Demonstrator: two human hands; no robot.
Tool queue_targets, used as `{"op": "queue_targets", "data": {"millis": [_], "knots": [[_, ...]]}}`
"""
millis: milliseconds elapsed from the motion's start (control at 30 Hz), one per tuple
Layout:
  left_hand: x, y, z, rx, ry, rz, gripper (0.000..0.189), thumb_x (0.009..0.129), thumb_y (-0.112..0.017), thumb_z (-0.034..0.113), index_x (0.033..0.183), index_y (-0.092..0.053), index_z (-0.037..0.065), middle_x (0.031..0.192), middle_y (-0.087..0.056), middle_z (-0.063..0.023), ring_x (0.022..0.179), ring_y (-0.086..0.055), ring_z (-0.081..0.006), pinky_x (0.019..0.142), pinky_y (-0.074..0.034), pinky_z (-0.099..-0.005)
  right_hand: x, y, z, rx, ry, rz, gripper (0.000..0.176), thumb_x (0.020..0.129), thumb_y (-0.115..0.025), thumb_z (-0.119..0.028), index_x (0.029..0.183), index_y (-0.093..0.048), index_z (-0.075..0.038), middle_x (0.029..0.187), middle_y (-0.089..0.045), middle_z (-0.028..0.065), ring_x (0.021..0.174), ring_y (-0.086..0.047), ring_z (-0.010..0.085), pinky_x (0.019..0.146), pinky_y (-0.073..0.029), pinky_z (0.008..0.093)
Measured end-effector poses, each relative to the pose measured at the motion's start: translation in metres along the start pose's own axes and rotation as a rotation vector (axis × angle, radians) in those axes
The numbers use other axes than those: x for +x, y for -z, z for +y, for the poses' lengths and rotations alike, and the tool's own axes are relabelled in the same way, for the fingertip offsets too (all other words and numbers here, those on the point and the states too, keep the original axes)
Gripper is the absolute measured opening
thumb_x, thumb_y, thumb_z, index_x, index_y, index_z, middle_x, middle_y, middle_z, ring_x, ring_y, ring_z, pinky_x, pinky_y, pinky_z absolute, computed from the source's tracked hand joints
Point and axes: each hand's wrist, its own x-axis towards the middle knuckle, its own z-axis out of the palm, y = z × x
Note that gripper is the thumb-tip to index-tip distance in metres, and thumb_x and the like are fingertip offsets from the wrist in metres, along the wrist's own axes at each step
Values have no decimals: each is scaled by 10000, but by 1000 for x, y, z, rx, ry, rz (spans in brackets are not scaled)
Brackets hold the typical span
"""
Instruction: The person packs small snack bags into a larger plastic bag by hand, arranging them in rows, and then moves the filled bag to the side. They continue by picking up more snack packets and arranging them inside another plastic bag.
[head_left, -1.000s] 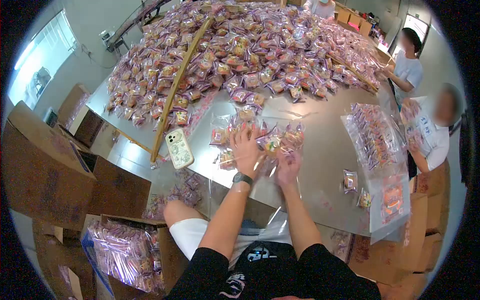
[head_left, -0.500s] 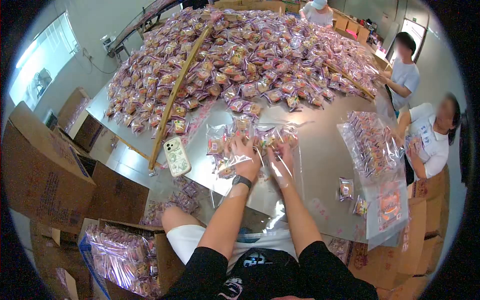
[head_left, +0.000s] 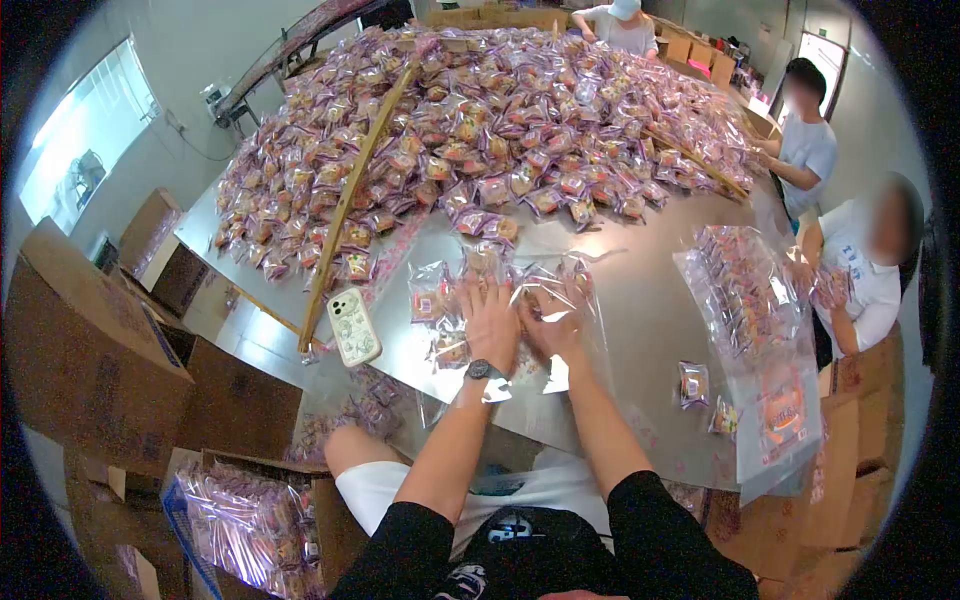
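A large clear plastic bag (head_left: 570, 410) lies on the metal table in front of me, and both my hands reach inside it. My left hand (head_left: 490, 325), with a dark watch at the wrist, rests with fingers stretched out over small wrapped snack packets. Beside it, my right hand (head_left: 553, 328) has its fingers curled round a snack packet (head_left: 572, 280) at the bag's far right; its fingertips are partly hidden. More packets in the bag lie left of my left hand, including one snack packet (head_left: 428, 303) and another snack packet (head_left: 450, 348) nearer me.
A big heap of snack packets (head_left: 480, 130) covers the table's far side, with a wooden strip (head_left: 360, 200) across it. A phone (head_left: 354, 327) lies left. To the right are a filled bag (head_left: 745, 290) and loose packets (head_left: 693, 384). Cartons (head_left: 240, 400) stand left; several people work beyond.
My left hand has flattened, its fingers now pointing straight ahead. The right hand has drawn slightly nearer me and curled inward. The packets in the bag stay nearly in place.
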Motion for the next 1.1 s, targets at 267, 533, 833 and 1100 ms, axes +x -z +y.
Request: {"op": "queue_targets", "data": {"millis": [267, 533, 833, 1100], "knots": [[11, -12, -6, -10, -42, 94, 497, 899, -594, 227, 1352, -569, 24, 1431, -546, -183, 1377, -459, -350, 1186, -289, -520, 3, -1, 14, -14, 126, -28, 528, 791, -768, -209, 1304, -671, -134, 1394, -606, 123, 1249, -580, 344, 1143, -361, 557], [8, -12, -8, 106, -4, 47, 532, 912, -578, 238, 1412, -551, 60, 1452, -556, -155, 1379, -468, -340, 1171, -243, -622, 4, -36, 16, -103, 73, -88, 555, 831, -721, -266, 1364, -625, -149, 1434, -594, 121, 1221, -595, 353, 1142, -307, 600], [6, 0, -15, -20, -75, 115, 472, 883, -644, 273, 1325, -639, 109, 1449, -558, -144, 1403, -424, -385, 1187, -239, -611, 23, -38, 12, -161, 44, -214, 457, 874, -653, -266, 1324, -643, -182, 1307, -667, 133, 1183, -615, 333, 1135, -310, 612], [18, -9, -18, 136, -139, -149, 578, 874, -632, 340, 1385, -586, 74, 1553, -457, -132, 1475, -338, -382, 1187, -176, -681, 21, 19, 10, 39, 169, -264, 723, 806, -676, -203, 1500, -477, -172, 1341, -621, 161, 1295, -517, 389, 1158, -325, 581]]}}
